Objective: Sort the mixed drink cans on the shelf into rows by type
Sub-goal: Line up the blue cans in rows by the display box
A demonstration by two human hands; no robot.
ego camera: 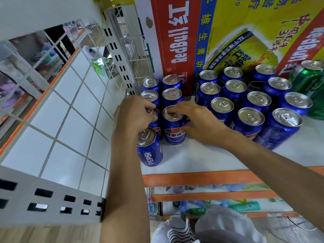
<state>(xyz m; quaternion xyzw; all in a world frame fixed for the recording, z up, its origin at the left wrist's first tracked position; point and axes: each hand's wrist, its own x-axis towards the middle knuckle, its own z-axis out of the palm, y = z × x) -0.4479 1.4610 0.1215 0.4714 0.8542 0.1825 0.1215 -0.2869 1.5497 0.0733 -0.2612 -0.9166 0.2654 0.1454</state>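
On the white shelf [210, 160], the right hand [198, 120] clasps a blue Pepsi can [173, 127] by rim and side, while at its nine o'clock the left hand [133, 113] grips a neighbouring can [157, 126] from above; these cans are probably full, heavy and slick, so gripping the wall seems safest.

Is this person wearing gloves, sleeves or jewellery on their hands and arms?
No. The left hand and right hand are bare, with no gloves, rings or watch visible. Both forearms are uncovered as far as the frame's edge, so no sleeve shows.
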